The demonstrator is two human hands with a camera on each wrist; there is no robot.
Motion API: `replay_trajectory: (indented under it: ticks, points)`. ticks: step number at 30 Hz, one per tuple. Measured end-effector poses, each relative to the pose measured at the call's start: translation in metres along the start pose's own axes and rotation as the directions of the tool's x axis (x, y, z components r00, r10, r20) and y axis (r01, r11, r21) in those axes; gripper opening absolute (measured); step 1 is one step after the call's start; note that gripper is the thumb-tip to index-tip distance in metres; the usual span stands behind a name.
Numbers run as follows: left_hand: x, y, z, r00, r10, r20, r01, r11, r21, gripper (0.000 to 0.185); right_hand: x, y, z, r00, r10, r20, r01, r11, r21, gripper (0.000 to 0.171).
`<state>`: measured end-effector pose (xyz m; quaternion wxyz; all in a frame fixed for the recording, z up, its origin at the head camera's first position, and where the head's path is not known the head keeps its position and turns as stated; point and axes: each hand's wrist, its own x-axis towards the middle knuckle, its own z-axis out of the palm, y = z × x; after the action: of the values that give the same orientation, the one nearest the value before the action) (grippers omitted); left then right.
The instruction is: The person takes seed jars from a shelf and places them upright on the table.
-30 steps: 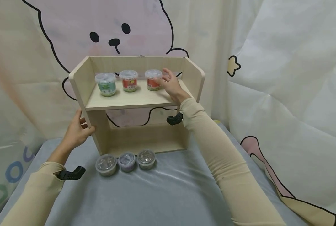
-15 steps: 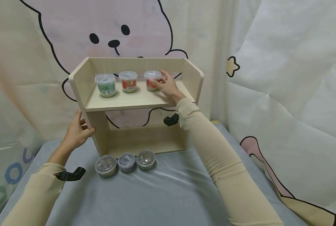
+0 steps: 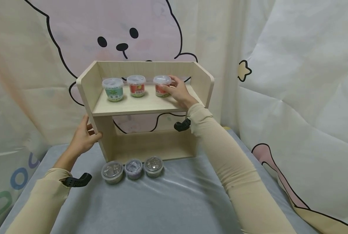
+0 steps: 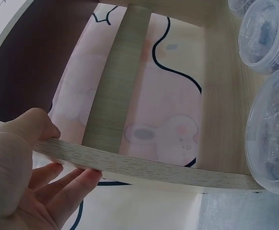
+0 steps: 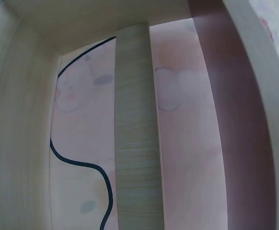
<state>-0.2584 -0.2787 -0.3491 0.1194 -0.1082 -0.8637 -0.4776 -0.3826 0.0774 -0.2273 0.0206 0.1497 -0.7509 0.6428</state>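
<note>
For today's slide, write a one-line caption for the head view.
Right hand grips the right-most cup on the wooden shelf; left hand holds the shelf's side.

wooden shelf [image 5: 24, 120] underside | back slat [image 5: 137, 143] | pink curtain [image 5: 187, 143] behind

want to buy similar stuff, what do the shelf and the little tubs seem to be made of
Shelf: seems laminated board rather than solid wood; pale matte woodgrain print, with a flat banded edge in the left wrist view. Tubs: seem clear glossy plastic; contents show through the lids. The right hand grips the red tub, whose lid looks the same. The left hand holds the shelf's side.
</note>
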Motion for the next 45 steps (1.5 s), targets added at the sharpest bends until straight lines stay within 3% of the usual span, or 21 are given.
replay_trajectory:
  ticks: [7,16,29,45]
  points:
    - [-0.002,-0.001,0.002,1.0,-0.009,0.004,0.009,1.0,0.016,0.097,-0.001,-0.001,-0.004,0.998,0.047,0.036,-0.052,0.984,0.169,0.067]
    - [0.001,0.002,-0.001,1.0,0.011,0.003,-0.011,1.0,0.024,0.099,-0.014,-0.013,-0.012,0.987,0.035,0.16,-0.071,0.971,0.228,0.066]
    - [-0.002,0.003,-0.001,1.0,-0.005,0.009,0.005,1.0,0.021,0.097,-0.045,-0.029,-0.027,0.957,-0.037,0.287,-0.024,0.978,0.207,0.06]
    - [0.0,0.002,0.0,1.0,-0.014,0.005,0.014,1.0,0.02,0.096,-0.074,-0.024,-0.044,0.926,-0.077,0.368,0.035,0.992,0.118,0.063]
